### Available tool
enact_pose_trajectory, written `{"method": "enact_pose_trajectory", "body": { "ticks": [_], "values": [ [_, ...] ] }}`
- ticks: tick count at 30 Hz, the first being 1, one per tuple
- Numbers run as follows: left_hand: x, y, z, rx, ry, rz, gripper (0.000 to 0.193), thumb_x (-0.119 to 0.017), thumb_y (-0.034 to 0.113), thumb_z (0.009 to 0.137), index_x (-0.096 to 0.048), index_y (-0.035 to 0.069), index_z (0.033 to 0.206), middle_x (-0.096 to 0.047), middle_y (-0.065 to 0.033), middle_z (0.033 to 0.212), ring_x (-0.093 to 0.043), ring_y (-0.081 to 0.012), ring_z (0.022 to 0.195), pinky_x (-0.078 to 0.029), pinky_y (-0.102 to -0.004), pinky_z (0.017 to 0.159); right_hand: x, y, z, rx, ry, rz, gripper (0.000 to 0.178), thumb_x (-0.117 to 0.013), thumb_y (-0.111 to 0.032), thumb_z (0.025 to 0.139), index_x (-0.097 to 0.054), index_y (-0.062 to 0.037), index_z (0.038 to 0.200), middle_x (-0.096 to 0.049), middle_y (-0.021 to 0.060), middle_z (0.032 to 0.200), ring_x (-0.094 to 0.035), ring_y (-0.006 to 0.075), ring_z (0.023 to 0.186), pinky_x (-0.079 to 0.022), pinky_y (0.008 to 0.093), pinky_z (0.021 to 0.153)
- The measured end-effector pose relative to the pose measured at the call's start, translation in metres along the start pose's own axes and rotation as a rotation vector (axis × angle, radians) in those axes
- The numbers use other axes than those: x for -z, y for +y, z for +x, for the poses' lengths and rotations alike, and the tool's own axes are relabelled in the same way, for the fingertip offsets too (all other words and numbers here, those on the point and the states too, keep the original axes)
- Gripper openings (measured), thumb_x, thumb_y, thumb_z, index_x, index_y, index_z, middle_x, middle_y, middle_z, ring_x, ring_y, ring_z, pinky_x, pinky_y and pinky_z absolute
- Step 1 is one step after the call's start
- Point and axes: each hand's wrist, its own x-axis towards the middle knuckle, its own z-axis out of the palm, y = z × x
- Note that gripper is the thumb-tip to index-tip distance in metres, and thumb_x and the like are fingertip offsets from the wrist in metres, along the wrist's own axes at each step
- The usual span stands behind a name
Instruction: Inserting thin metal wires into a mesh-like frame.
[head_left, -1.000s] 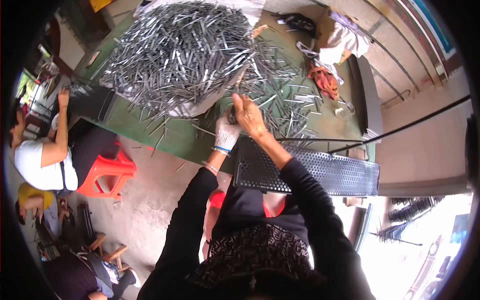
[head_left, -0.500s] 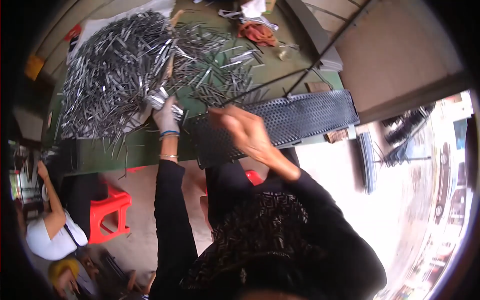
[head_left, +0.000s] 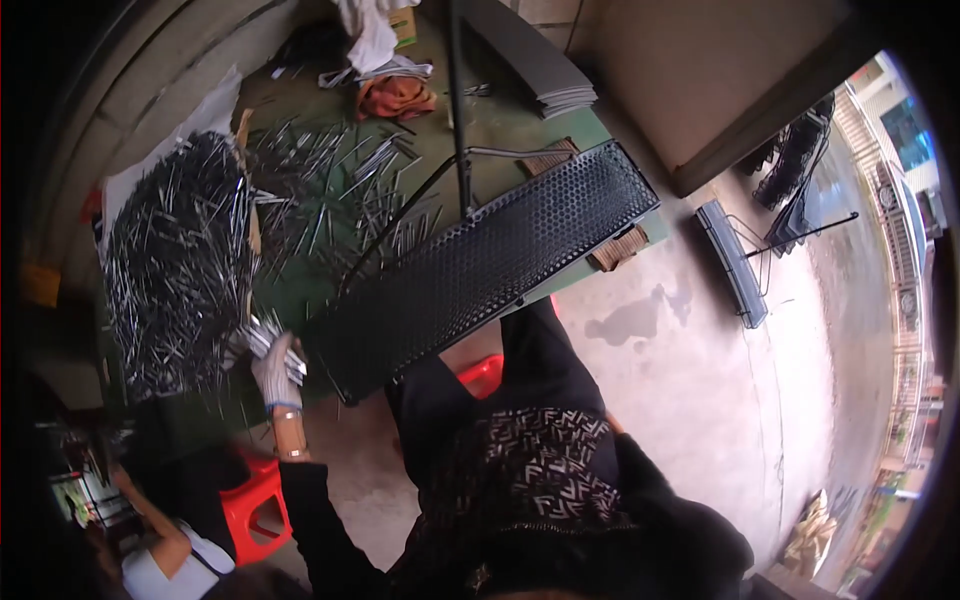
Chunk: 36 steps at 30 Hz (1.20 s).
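Observation:
My left hand [head_left: 275, 378], in a white glove, is closed around a small bundle of shiny metal strips [head_left: 262, 335] at the near edge of the green table. Beside it, on the left, lies a big heap of similar metal strips [head_left: 175, 265]. To its right, a long black perforated metal panel [head_left: 490, 250] lies slanted along the front of the table, with thin dark rods standing up behind it. My right hand is not in sight; only its black sleeve [head_left: 680, 500] shows at the lower right.
More loose strips [head_left: 300, 165] are scattered behind the panel. An orange-red cloth [head_left: 395, 97] and stacked grey sheets [head_left: 565, 98] lie at the back. Corrugated cardboard [head_left: 620, 248] sits under the panel's right end. A red stool [head_left: 255, 505] and another person [head_left: 165, 555] are at the lower left.
My view has turned, so the table appears shifted left and tilted. My right hand, blurred over the panel before, has left the view. My left hand still holds the strips.

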Motion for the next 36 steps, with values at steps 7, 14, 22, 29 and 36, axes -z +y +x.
{"method": "enact_pose_trajectory", "body": {
  "ticks": [7,14,22,29,36],
  "values": [
    [0.011,-0.015,-0.04,0.022,0.082,0.421,0.026,-0.071,0.008,0.073,-0.06,-0.002,0.094,-0.061,-0.003,0.081,-0.056,-0.0123,0.064,-0.046,-0.0255,0.057,-0.052,-0.061,0.014,-0.243,0.033,0.108,0.042,-0.047,-0.036,0.095,-0.067,0.0001,0.097,-0.069,0.0154,0.081,-0.066,0.0238,0.073,-0.05,0.0366,0.069],
    [0.04,-0.044,-0.013,0.131,0.072,0.599,0.022,-0.067,0.012,0.075,-0.059,0.003,0.093,-0.059,-0.0029,0.072,-0.056,-0.0156,0.057,-0.046,-0.0287,0.052,-0.06,-0.068,0.009,-0.462,0.036,0.15,0.043,-0.045,-0.036,0.096,-0.067,0.0014,0.095,-0.068,0.0153,0.077,-0.066,0.0227,0.073,-0.05,0.0358,0.068],
    [0.01,-0.034,-0.041,0.075,0.073,0.277,0.019,-0.066,0.018,0.084,-0.063,0.0,0.091,-0.062,-0.0043,0.084,-0.057,-0.0143,0.067,-0.048,-0.0301,0.059,0.09,-0.195,0.052,-0.098,0.649,0.435,0.045,-0.039,-0.034,0.1,-0.062,0.0043,0.093,-0.066,0.0151,0.08,-0.06,0.0193,0.074,-0.045,0.0331,0.069],
    [0.025,-0.063,0.014,-0.038,0.089,0.251,0.031,-0.068,0.023,0.083,-0.063,0.001,0.104,-0.064,-0.006,0.092,-0.061,-0.0177,0.076,-0.051,-0.0334,0.066,0.246,-0.312,0.204,0.247,0.529,0.36,0.058,-0.045,-0.05,0.095,-0.062,0.0032,0.112,-0.066,0.0124,0.104,-0.058,0.0208,0.1,-0.041,0.0308,0.093],
    [0.014,-0.057,0.046,-0.048,0.078,0.28,0.035,-0.067,0.023,0.082,-0.063,-0.008,0.096,-0.065,-0.0115,0.093,-0.058,-0.0188,0.08,-0.047,-0.0326,0.073,0.215,-0.287,0.242,0.155,0.385,0.197,0.06,-0.058,-0.054,0.085,-0.069,0.0024,0.101,-0.07,0.0189,0.09,-0.066,0.0264,0.088,-0.049,0.0357,0.079]
  ]
}}
